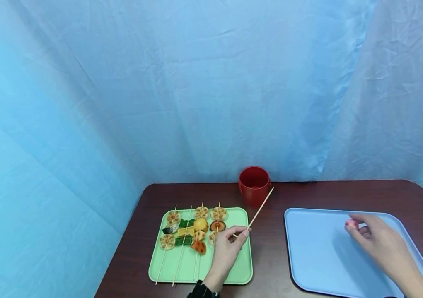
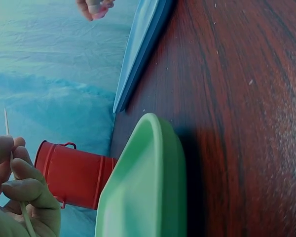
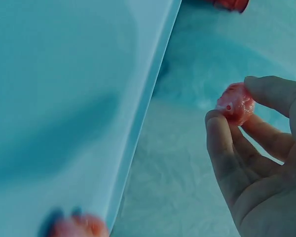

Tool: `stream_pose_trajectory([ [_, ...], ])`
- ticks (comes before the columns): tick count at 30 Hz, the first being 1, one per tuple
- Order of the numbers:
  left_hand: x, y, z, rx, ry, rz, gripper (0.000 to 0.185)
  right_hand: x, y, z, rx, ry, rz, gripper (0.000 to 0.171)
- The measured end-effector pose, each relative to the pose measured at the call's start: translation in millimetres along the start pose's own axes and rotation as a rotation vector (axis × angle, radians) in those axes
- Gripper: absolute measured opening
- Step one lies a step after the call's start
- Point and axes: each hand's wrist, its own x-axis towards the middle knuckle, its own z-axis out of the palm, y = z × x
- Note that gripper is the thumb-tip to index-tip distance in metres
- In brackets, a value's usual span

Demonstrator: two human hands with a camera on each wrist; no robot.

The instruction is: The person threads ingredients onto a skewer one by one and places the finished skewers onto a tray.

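My left hand [image 1: 228, 250] pinches a thin wooden skewer [image 1: 260, 208] above the right side of the green tray [image 1: 241, 265]. The bare, pointed end of the skewer slants up to the right. Over the blue tray [image 1: 315, 248], my right hand [image 1: 386, 244] holds a small pink-red ball-like piece [image 3: 235, 103] between thumb and fingers; a small hole shows in its side. Another pink-red piece [image 3: 79, 227], partly cut off by the frame, lies on the blue tray in the right wrist view. Several loaded skewers [image 1: 185, 231] with round slices, green and yellow pieces lie on the green tray.
A red bucket-like cup [image 1: 255, 194] stands behind the green tray, near the table's back edge. Dark wood tabletop [image 1: 271, 256] separates the two trays. Blue cloth [image 1: 233, 91] hangs behind and at the left of the table.
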Motion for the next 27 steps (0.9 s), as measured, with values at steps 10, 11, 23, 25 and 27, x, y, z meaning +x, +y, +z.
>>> stream_pose_trajectory([
  [10,-2.0,-1.4,1.9,0.097,-0.032,0.008,0.012,-7.1,-31.0,15.3,0.068,0.064,-0.104,0.045],
  [11,-2.0,-1.8,2.0,0.110,-0.034,0.011,0.012,-7.3,-32.8,15.9,0.072,0.068,-0.108,0.044],
  [23,-4.6,-1.1,4.5,0.100,-0.083,0.025,0.013,4.2,-56.9,16.9,0.304,-0.079,0.007,0.048],
  [25,-5.1,-1.1,5.2,0.098,-0.093,0.030,0.014,7.5,-61.5,16.5,0.413,-0.151,0.088,0.055],
  [27,-5.5,-1.3,5.8,0.102,-0.103,0.029,0.015,10.8,-65.1,16.7,0.510,-0.198,0.163,0.060],
])
